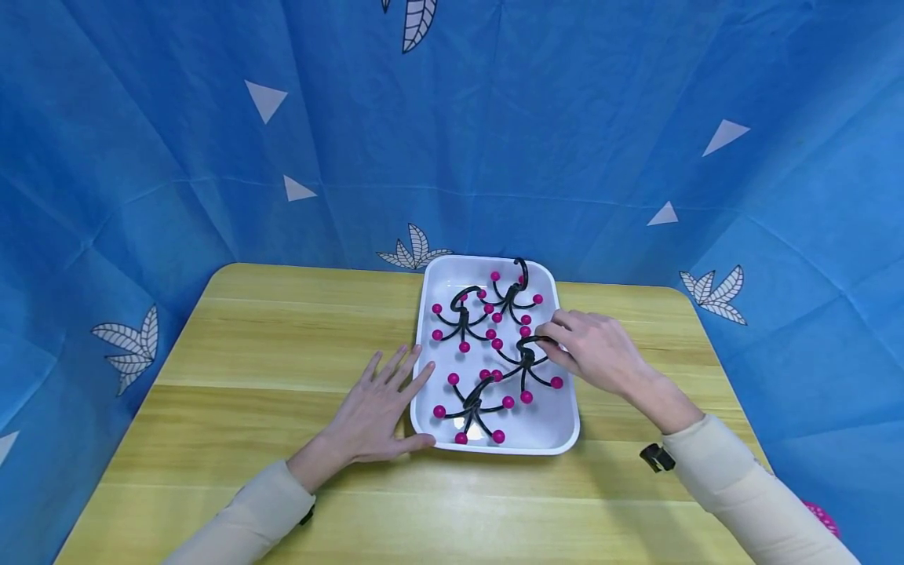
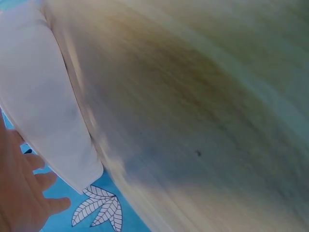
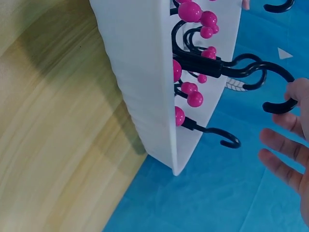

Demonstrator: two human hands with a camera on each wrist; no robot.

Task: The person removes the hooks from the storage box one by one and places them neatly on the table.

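Black hook [image 1: 527, 357] in tray [image 1: 554, 431], near right rim

Right hand [image 1: 593, 349] pinches it by the curl; glossy pink balls [image 1: 557, 383] around its base. Three similar hooks [image 1: 464, 318] alongside. Left hand [image 1: 374, 408] splayed at left rim. Grained wood table [image 1: 282, 345] spreads either side.

Blue cloth [image 1: 565, 141] hangs behind a wooden table [image 1: 275, 353]; white leaves [image 1: 419, 25] and triangles [image 1: 265, 99] pattern the cloth

1. It's a curtained-off workspace here, building type unclear!
2. Blue leaf-print cloth [image 1: 494, 118] hangs far, left and right.
3. And here's a pale wood-grain surface [image 1: 282, 329], tucked right inside that cloth!
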